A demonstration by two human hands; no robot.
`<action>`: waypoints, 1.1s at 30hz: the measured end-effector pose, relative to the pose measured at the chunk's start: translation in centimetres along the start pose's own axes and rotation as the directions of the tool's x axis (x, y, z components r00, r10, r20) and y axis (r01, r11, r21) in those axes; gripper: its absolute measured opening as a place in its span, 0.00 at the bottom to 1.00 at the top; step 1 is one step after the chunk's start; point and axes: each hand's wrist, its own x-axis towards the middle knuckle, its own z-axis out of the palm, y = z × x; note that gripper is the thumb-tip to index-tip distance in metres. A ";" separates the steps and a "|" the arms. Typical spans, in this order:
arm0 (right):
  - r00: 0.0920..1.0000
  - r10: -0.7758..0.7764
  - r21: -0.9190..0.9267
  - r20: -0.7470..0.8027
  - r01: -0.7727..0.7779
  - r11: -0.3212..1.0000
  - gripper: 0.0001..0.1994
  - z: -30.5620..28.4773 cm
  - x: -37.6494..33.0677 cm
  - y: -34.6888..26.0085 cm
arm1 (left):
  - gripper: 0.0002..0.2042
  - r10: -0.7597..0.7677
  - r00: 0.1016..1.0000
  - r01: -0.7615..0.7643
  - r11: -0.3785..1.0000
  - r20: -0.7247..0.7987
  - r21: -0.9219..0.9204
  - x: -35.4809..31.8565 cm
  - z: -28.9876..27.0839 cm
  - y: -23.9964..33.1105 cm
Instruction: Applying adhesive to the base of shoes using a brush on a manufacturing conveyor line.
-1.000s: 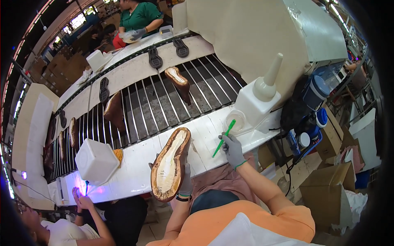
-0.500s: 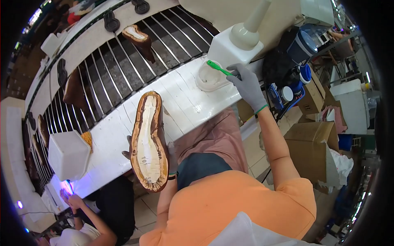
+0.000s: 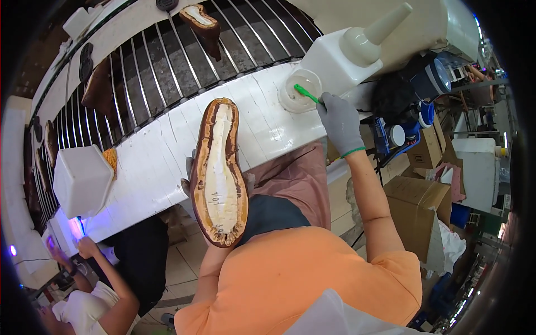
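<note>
My left hand [image 3: 186,186], gloved in grey, grips a brown shoe upper [image 3: 221,173] from beneath. Most of that hand is hidden behind it. The upper's bottom faces up: a pale insole, with brown leather folded in around its edge and pleated at the end closest to me. My right hand [image 3: 341,123], in a grey glove with a green cuff, is closed on a green-handled brush [image 3: 306,92]. The brush's far end reaches into a round, clear shallow cup [image 3: 288,101]; its tip is hard to make out. A white bottle [image 3: 335,56] with a long nozzle stands just behind.
A conveyor of metal bars [image 3: 162,61] runs beyond the white bench [image 3: 151,146], carrying another shoe upper [image 3: 202,25]. A white square container [image 3: 84,181] sits at left, near a co-worker's hands [image 3: 86,247] under violet light. Cardboard boxes [image 3: 410,218] stand at right.
My right hand has drawn the brush slightly lower over the cup. The view has shifted, so the shoe upper appears further right and higher. The co-worker's hands have moved apart.
</note>
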 end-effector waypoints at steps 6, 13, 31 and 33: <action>0.999 -0.046 -0.128 0.015 0.047 0.991 0.08 0.3 0.4 0.0 | 0.35 0.015 0.999 -0.009 0.992 -0.042 0.129 0.6 -0.2 1.1; 0.988 0.075 0.509 0.134 -0.134 0.850 0.09 1.2 -0.1 2.8 | 0.37 0.068 0.974 0.048 0.871 -0.216 0.489 0.7 0.0 1.7; 0.916 -0.157 0.930 0.369 -0.365 0.052 0.12 -4.3 1.2 -3.7 | 0.40 0.254 0.926 -0.007 0.752 -0.280 0.659 3.3 1.6 6.6; 0.909 -0.274 0.947 0.313 -0.277 0.163 0.10 -5.9 0.2 -4.9 | 0.40 0.283 0.904 -0.037 0.798 -0.320 0.602 3.4 2.1 6.1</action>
